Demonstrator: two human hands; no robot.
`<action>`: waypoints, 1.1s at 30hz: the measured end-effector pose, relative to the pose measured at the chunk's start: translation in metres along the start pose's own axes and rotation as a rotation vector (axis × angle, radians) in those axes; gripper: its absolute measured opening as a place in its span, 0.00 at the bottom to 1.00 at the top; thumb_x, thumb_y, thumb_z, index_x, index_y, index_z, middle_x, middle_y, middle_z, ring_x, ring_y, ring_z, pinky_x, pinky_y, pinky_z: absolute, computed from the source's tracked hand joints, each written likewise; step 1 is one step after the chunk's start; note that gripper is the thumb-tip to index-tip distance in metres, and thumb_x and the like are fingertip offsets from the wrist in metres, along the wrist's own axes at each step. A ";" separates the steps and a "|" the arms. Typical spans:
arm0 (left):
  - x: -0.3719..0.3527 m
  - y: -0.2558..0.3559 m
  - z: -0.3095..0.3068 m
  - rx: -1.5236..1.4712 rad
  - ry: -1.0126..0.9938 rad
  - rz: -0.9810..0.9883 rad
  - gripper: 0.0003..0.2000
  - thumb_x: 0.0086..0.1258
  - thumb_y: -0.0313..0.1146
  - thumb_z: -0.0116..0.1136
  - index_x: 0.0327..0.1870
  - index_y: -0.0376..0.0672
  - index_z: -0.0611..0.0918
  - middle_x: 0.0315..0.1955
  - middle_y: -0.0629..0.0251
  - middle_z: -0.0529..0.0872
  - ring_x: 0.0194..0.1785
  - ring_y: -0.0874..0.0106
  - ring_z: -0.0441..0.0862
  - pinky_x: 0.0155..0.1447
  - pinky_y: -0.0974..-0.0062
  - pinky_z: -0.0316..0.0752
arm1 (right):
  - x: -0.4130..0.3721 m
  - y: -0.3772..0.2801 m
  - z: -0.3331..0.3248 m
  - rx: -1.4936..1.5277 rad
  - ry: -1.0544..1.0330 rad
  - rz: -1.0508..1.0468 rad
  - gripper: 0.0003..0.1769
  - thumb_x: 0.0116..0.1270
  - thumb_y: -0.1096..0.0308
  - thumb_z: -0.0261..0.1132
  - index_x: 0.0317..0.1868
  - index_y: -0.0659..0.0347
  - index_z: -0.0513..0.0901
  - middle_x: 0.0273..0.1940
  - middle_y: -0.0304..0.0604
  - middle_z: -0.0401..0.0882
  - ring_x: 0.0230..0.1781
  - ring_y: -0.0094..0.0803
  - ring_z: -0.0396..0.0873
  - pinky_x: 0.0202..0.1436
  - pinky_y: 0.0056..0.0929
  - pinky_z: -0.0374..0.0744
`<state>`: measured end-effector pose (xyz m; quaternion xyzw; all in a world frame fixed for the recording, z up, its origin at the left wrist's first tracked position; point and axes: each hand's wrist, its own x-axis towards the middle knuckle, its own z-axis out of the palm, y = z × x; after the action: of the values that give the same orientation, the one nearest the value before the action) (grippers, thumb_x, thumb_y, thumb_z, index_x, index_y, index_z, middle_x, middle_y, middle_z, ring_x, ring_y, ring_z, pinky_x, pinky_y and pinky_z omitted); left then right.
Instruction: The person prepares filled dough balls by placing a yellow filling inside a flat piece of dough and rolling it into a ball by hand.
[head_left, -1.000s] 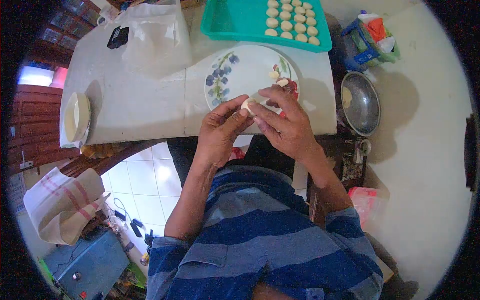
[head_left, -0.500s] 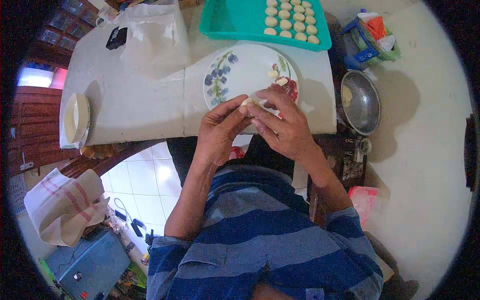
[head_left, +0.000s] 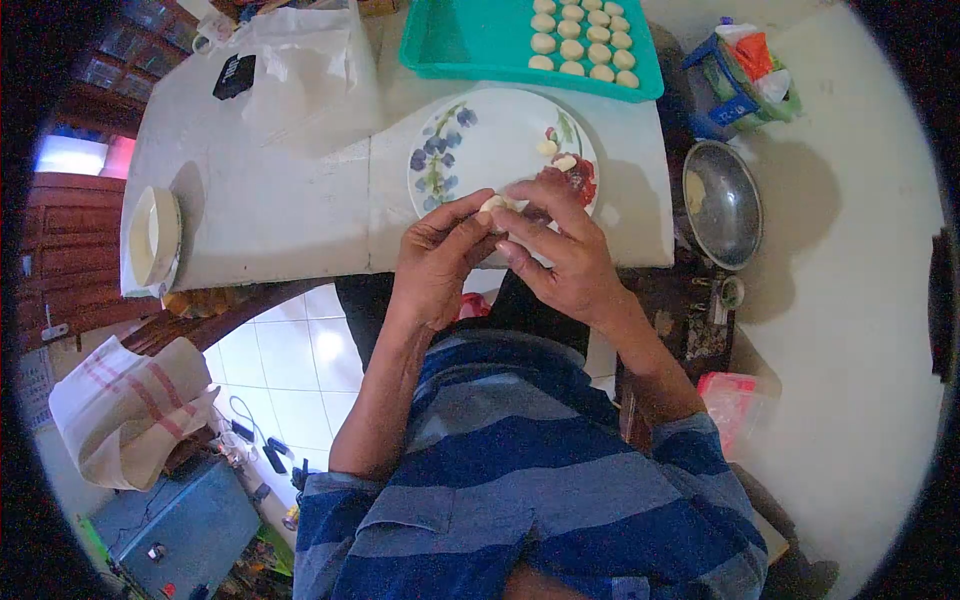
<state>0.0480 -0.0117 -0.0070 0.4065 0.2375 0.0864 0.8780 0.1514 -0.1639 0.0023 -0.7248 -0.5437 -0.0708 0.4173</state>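
Observation:
My left hand pinches a small pale piece of dough between thumb and fingers, above the near edge of a white plate. My right hand is beside it, fingers apart, with a fingertip at the dough. Its thumb stands away from the piece. The plate has painted blue and red flowers. On its right side lie a dark red filling and small pale bits. Behind the plate, a green tray holds rows of round pale dough pieces.
A clear plastic bag lies at the back left of the white table. A pale round container sits at the left edge. Right of the table are a metal bowl with dough inside and a blue basket.
My right thumb and fingers have spread a little farther apart around the dough. My left hand keeps its pinch in nearly the same place.

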 end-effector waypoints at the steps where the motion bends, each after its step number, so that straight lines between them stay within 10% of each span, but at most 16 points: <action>1: 0.000 0.000 -0.001 0.018 -0.010 0.001 0.16 0.78 0.26 0.59 0.63 0.32 0.81 0.52 0.54 0.88 0.52 0.69 0.87 0.59 0.71 0.85 | -0.001 -0.002 0.001 0.095 0.006 0.066 0.22 0.64 0.69 0.72 0.60 0.54 0.86 0.58 0.50 0.80 0.56 0.48 0.81 0.62 0.43 0.81; 12: -0.003 0.003 -0.001 0.000 -0.008 -0.016 0.15 0.78 0.25 0.59 0.63 0.33 0.82 0.52 0.54 0.88 0.54 0.67 0.87 0.60 0.71 0.85 | 0.006 -0.002 -0.013 0.317 -0.026 0.306 0.17 0.64 0.76 0.72 0.54 0.60 0.87 0.62 0.46 0.78 0.60 0.37 0.80 0.60 0.35 0.81; 29: -0.003 0.001 -0.001 -0.016 -0.017 -0.048 0.15 0.80 0.27 0.58 0.63 0.34 0.82 0.54 0.56 0.87 0.54 0.70 0.86 0.59 0.74 0.85 | 0.000 0.013 -0.006 -0.161 -0.040 -0.125 0.19 0.61 0.71 0.75 0.54 0.56 0.88 0.60 0.47 0.80 0.56 0.45 0.82 0.64 0.44 0.80; 33: -0.001 -0.003 -0.005 -0.080 -0.049 -0.034 0.15 0.80 0.27 0.58 0.63 0.35 0.82 0.53 0.57 0.88 0.54 0.70 0.86 0.60 0.73 0.85 | -0.001 0.006 -0.006 0.048 -0.028 0.041 0.19 0.58 0.77 0.76 0.52 0.58 0.89 0.63 0.50 0.77 0.60 0.43 0.81 0.60 0.43 0.85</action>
<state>0.0445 -0.0106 -0.0119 0.3691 0.2190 0.0706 0.9005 0.1585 -0.1693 0.0022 -0.7263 -0.5361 -0.0390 0.4285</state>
